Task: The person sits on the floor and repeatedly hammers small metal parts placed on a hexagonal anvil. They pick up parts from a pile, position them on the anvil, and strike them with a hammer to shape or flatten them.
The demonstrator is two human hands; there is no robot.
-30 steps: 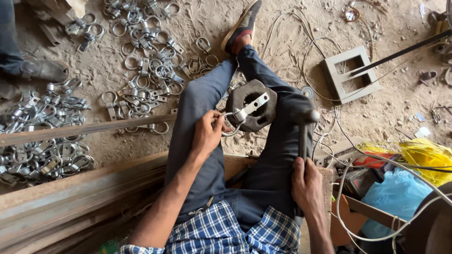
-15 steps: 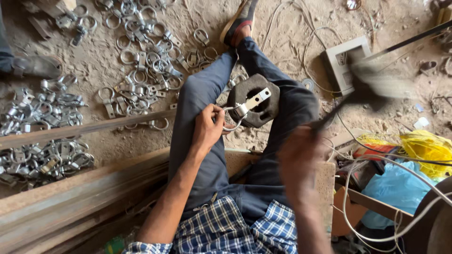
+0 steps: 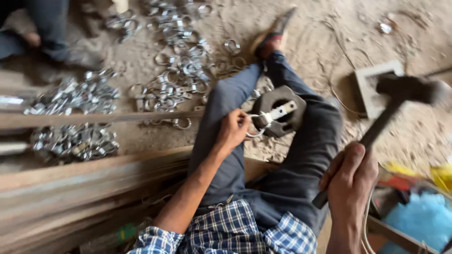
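Sandy floor (image 3: 306, 42), scattered metal rings (image 3: 174, 70)

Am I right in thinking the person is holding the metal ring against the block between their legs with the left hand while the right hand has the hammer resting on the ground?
Not quite. In the head view the hammer is not on the ground: the right hand grips its handle and holds it raised in the air, the head blurred. The rest stands: the left hand holds the metal ring against the block between the legs.

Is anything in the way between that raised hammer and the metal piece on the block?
Nothing visible lies between the hammer and the metal piece on the block. The left hand holds the piece's ring end, just beside the strike spot.
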